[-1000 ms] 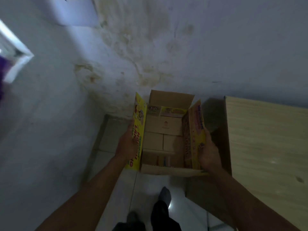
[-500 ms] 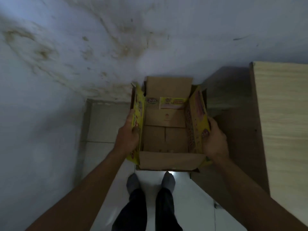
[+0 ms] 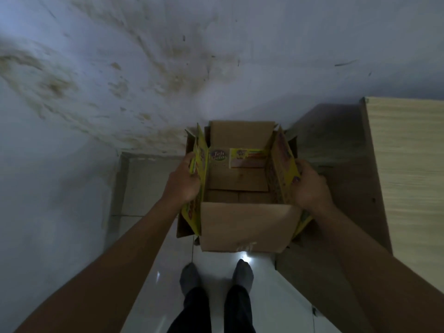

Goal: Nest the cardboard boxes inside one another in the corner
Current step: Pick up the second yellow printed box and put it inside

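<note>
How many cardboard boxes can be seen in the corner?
2. The yellow-printed box is gripped by the left hand and right hand; a plain brown box shows only edges around it. More may be hidden.

The left hand (image 3: 183, 186) and right hand (image 3: 310, 188) are bare, and so are the left forearm (image 3: 120, 248) and right forearm (image 3: 360, 248) that run back from the grip. Below the grip, the legs wear dark, near-black trousers (image 3: 194, 311). Each foot is in a plain grey sock (image 3: 189, 277) with a rounded toe.
</note>
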